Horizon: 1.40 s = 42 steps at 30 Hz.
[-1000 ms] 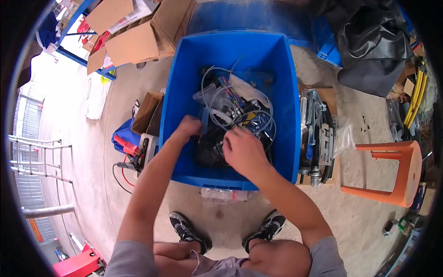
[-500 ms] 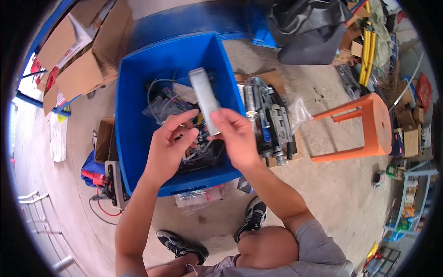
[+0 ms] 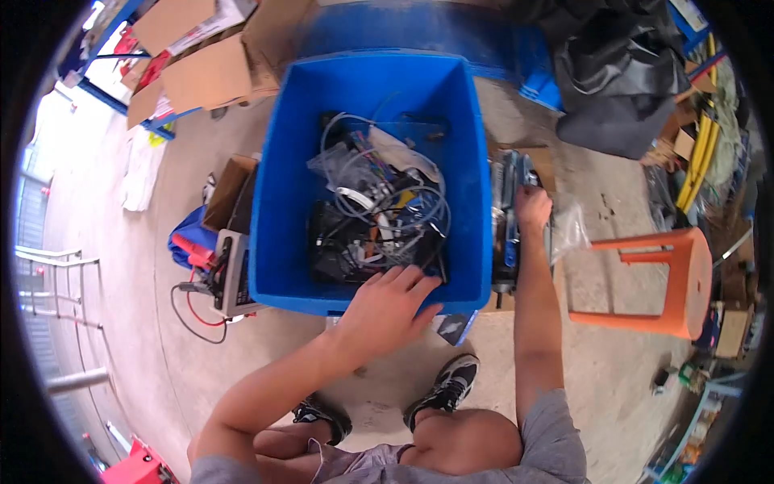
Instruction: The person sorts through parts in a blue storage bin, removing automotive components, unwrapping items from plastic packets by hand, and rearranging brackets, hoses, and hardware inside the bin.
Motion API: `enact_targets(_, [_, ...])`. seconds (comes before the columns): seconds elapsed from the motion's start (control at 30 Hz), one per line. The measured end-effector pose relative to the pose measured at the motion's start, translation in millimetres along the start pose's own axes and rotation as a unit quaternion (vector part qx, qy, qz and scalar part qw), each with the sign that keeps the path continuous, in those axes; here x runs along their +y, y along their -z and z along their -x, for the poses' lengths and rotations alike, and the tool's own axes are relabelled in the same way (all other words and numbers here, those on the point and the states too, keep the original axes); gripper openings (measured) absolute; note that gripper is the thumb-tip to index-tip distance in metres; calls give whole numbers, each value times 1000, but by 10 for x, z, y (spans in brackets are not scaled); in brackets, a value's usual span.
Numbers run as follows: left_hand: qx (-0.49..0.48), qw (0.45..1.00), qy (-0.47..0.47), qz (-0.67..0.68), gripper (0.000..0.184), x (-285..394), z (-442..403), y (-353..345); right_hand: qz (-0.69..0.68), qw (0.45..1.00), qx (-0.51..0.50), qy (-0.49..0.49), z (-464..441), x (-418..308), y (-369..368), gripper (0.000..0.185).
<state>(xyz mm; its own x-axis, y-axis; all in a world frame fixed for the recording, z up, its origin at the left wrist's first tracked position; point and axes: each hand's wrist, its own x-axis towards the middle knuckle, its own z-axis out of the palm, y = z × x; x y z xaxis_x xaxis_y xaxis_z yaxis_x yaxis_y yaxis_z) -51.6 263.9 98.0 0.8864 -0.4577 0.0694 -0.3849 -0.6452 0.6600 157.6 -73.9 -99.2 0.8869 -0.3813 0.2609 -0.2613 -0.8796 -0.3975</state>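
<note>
A deep blue plastic bin (image 3: 270, 194) stands in front of me, holding a jumble of clear tubing (image 3: 443, 211), cables, plastic bags and small parts. My left hand (image 3: 383, 310) hovers at the bin's near rim, its fingers spread and holding nothing. Right of the bin, my right hand (image 3: 532, 210) reaches down onto a pile of long metal parts (image 3: 506, 210) lying on cardboard. Its fingers are curled closed there, and whatever they grip is hidden beneath the hand.
An orange stool (image 3: 685, 282) lies on its side at the right, beyond a clear plastic bag (image 3: 569, 230). Open cardboard boxes (image 3: 205, 81) are at the upper left. A boxy device with red and black cables (image 3: 234, 274) sits left of the bin. Black sheeting (image 3: 617, 89) hangs upper right.
The silver, flat elongated piece held over the bin has gone from view. My right hand has moved right to the metal pile; my left has drawn back to the near rim, fingers spreading.
</note>
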Motion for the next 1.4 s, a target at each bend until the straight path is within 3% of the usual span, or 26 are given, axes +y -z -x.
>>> enact_targets(0.07, [-24, 994, -1, -108, 38, -91, 217, 152, 19, 999, -17, -25, -10, -83, -31, 29])
enact_targets(0.17, [-52, 986, 25, -154, 43, -323, 460, 302, 41, 997, -58, -8, -6, -85, -42, 29])
enact_targets(0.23, [-64, 981, 40, -180, 48, -461, 581, 366, -3, 992, 85, 97, 144, -408, 278, 30])
enact_targets(0.3, [-70, 972, 36, -224, 46, -575, 703, 401, -253, 965, -68, 12, 548, -1076, 987, 40])
enact_targets(0.33, [-80, 961, 29, -265, 45, -606, 750, 390, -305, 941, -143, 14, 739, -1257, 1183, 44])
enact_targets(0.4, [-104, 955, 17, -277, 43, -669, 776, 378, -216, 961, -143, 101, 1058, -1557, 1541, 53])
enact_targets(0.47, [-122, 948, 7, -295, 41, -712, 761, 391, -133, 973, -113, 149, 1142, -1436, 1441, 52])
enact_targets(0.73, [-205, 934, -56, -289, 34, -595, 1148, 254, -146, 968, -163, 124, 1629, -1212, 1737, 50])
enact_targets(0.87, [-190, 947, -89, -244, 33, -487, 1292, 108, -109, 971, -151, 153, 1699, -1097, 1903, 49])
enact_targets(0.93, [-206, 948, -79, -230, 35, -478, 1270, 118, -31, 964, -238, 111, 1628, -1247, 2127, 49])
enact_targets(0.97, [-197, 952, -81, -222, 35, -489, 1270, 117, -29, 965, -236, 111, 1574, -1355, 2141, 49])
enact_targets(1.03, [-190, 954, -83, -217, 35, -528, 1275, 125, -58, 955, -110, 269, 1407, -1742, 2014, 48])
enact_targets(1.07, [-169, 962, -93, -192, 36, -559, 1277, 105, -99, 945, -150, 273, 1264, -1909, 1764, 46])
enact_targets(1.13, [-150, 968, -104, -170, 38, -576, 1266, 115, 19, 921, -344, 180, 857, -2267, 1097, 49])
enact_targets(1.17, [-156, 968, -96, -171, 38, -572, 1253, 108, 50, 925, -354, 130, 650, -2212, 315, 57])
enact_targets(1.23, [-160, 970, -80, -167, 38, -531, 1229, 111, 75, 946, -315, -2, 348, -2288, -470, 64])
enact_targets(1.27, [-160, 969, -85, -169, 38, -519, 1231, 118, 74, 948, -311, -6, 287, -2245, -652, 64])
enact_targets(1.33, [-147, 973, -83, -156, 36, -536, 1251, 118, -45, 992, -114, -27, 147, -2257, -823, 54])
enact_targets(1.4, [-139, 974, -88, -153, 36, -597, 1266, 110, -57, 990, -122, -33, 1, -2210, -955, 49])
